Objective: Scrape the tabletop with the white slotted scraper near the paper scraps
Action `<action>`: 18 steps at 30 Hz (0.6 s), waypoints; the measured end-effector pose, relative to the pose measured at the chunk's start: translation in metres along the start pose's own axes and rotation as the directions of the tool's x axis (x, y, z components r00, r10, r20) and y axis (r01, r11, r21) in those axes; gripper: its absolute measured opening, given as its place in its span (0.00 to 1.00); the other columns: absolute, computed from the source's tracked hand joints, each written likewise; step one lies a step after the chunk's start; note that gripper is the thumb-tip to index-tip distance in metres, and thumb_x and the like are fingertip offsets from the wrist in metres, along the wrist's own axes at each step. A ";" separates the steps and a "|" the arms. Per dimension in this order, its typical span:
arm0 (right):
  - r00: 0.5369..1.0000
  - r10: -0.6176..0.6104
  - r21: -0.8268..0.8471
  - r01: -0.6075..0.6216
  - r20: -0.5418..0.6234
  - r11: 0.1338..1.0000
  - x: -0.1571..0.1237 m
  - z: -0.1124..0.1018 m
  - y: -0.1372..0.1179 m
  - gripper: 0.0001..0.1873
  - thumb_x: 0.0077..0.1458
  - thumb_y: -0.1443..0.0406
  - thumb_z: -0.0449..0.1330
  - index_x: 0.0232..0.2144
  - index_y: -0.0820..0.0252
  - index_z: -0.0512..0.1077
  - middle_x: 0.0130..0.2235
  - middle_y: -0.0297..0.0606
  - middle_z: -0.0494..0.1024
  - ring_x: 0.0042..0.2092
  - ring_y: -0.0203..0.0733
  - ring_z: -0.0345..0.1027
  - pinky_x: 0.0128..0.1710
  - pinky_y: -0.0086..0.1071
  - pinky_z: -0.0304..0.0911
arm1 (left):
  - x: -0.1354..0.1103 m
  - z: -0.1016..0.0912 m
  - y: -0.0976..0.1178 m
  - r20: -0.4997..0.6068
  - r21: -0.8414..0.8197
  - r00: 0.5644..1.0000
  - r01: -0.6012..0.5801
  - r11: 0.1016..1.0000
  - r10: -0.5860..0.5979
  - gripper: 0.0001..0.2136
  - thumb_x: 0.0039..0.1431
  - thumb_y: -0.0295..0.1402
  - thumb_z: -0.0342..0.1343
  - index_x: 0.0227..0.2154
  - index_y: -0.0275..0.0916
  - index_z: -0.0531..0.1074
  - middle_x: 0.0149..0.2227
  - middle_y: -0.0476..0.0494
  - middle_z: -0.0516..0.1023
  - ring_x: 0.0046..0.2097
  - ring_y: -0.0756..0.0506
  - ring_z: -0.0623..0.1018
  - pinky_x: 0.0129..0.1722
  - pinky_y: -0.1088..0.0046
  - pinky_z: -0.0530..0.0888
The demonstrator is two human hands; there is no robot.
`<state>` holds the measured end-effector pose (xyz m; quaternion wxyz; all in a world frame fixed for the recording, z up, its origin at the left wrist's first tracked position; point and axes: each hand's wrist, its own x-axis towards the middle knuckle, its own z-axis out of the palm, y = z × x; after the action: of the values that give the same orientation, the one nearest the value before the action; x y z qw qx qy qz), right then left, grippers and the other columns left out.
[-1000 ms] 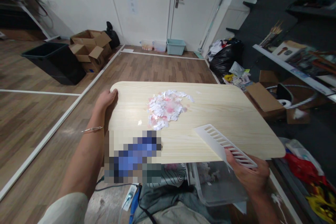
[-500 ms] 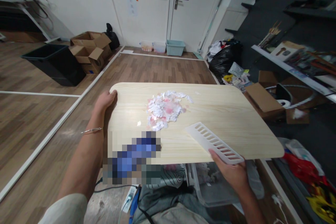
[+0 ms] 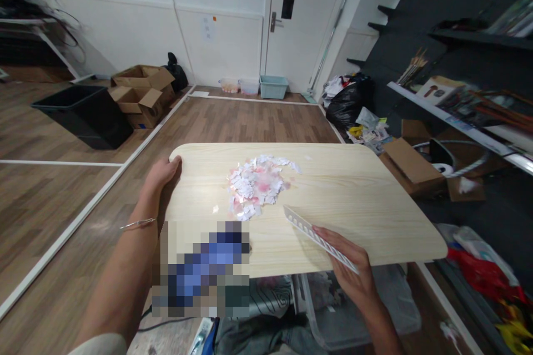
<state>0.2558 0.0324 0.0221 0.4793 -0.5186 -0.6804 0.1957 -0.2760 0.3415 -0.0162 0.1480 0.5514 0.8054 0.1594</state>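
A pale wood-grain tabletop spreads out in front of me. My left hand is closed round its far left corner. A heap of small white and pink paper scraps lies left of the middle, with one stray scrap beside it. My right hand grips a white slotted plastic strip, tilted up on its edge at the near side of the table. The strip's far end points toward the scraps and stays apart from them. A blurred-out blue patch covers the near left of the table.
Under the near edge stands a clear plastic bin with scraps in it. A black trash bin and cardboard boxes stand on the left floor. To the right are an open carton and a cluttered shelf.
My right hand has turned the plastic strip from lying nearly flat onto its edge and shifted slightly left. My left hand keeps its hold on the table corner. The view has tilted up slightly.
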 end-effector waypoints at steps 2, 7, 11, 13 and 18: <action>1.000 0.029 -0.001 -0.029 -0.007 1.000 0.008 -0.004 0.007 0.17 0.75 0.61 0.64 0.55 0.53 0.91 0.56 0.45 0.92 0.56 0.53 0.90 0.61 0.42 0.85 | 0.002 0.001 0.000 0.006 0.003 1.000 0.009 1.000 -0.009 0.32 0.72 0.54 0.46 0.51 0.30 0.84 0.58 0.16 0.86 0.63 0.22 0.85 0.62 0.49 0.81; 0.960 0.261 -0.008 -0.263 -0.097 0.965 0.045 -0.033 0.033 0.22 0.69 0.49 0.71 0.55 0.55 0.91 0.57 0.47 0.91 0.59 0.59 0.88 0.64 0.47 0.82 | 0.000 0.002 0.002 0.031 -0.008 0.999 0.027 1.000 -0.027 0.34 0.73 0.55 0.45 0.54 0.28 0.84 0.60 0.15 0.85 0.64 0.23 0.84 0.63 0.51 0.80; 0.940 0.287 0.063 -0.280 -0.184 0.958 0.085 -0.044 0.060 0.22 0.61 0.48 0.75 0.48 0.56 0.92 0.50 0.47 0.93 0.54 0.61 0.89 0.60 0.48 0.84 | -0.004 0.000 0.006 0.024 -0.027 0.999 0.026 0.999 -0.026 0.34 0.73 0.54 0.45 0.55 0.28 0.84 0.60 0.15 0.85 0.64 0.22 0.84 0.63 0.50 0.80; 0.948 0.273 0.067 -0.266 -0.164 0.962 0.103 -0.044 0.075 0.19 0.54 0.49 0.78 0.41 0.55 0.90 0.46 0.46 0.93 0.51 0.61 0.89 0.54 0.47 0.85 | -0.006 -0.001 0.007 0.023 -0.024 0.999 0.024 0.999 -0.024 0.33 0.73 0.53 0.44 0.54 0.28 0.84 0.60 0.15 0.85 0.64 0.21 0.84 0.62 0.49 0.80; 0.873 0.328 0.067 -0.326 -0.360 0.943 0.145 -0.053 0.116 0.17 0.48 0.50 0.76 0.33 0.54 0.83 0.36 0.46 0.90 0.41 0.59 0.86 0.44 0.50 0.84 | -0.011 -0.003 0.011 0.045 -0.020 0.999 0.005 1.000 -0.004 0.35 0.73 0.53 0.42 0.56 0.27 0.83 0.61 0.13 0.85 0.65 0.21 0.83 0.63 0.50 0.79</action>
<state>0.3604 0.1945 0.0234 0.5587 -0.6525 -0.4812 0.1750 -0.2640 0.3352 -0.0083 0.1718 0.5513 0.8016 0.1547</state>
